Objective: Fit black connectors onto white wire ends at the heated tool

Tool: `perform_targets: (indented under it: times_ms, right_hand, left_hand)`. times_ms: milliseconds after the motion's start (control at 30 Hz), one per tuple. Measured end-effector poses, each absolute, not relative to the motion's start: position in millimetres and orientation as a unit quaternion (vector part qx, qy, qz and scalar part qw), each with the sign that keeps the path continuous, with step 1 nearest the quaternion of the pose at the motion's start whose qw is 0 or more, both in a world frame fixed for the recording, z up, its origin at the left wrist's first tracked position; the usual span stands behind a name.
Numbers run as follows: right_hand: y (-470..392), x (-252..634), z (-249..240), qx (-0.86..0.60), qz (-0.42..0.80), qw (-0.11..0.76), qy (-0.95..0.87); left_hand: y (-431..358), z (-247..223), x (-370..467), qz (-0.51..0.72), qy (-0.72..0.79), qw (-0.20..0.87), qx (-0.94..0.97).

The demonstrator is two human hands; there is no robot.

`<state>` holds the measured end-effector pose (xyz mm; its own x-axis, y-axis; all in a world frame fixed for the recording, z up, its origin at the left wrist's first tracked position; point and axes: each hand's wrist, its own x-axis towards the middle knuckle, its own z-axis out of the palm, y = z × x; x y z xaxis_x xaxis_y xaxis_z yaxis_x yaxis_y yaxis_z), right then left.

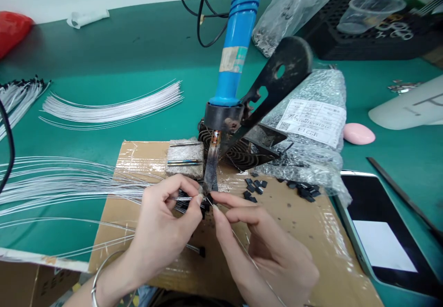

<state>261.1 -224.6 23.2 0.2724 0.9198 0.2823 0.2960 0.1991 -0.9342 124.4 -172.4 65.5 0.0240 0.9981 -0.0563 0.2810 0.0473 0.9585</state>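
Observation:
Pinched between thumb and index finger, a white wire is held by my left hand [169,224] just below the tip of a soldering iron [227,74] with a blue handle. My right hand [263,247] pinches a thin solder wire [242,247] that reaches up to the same spot. The fingertips of both hands are close together, and what lies between them is too small to make out. Many white wires [79,185] fan out to the left, passing behind my left hand. A sponge block [185,159] sits beside the iron tip.
Cardboard [294,251] covers the work spot, with small black pieces [255,187] on it. A fan [242,148] and a bubble-wrap package [311,109] stand behind. At right lie a phone [387,228] and a pink egg-shaped object [359,133]. A wire bundle [114,109] lies back left.

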Motion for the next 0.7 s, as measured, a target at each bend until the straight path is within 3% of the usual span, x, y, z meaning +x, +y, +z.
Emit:
perform_targets:
  times_ms: [700]
  right_hand:
    - [-222.8,259.6,21.2,-0.561,0.257,0.574,-0.538]
  left_hand:
    - [-173.6,62.4,122.6,0.410,0.564,0.427,0.576]
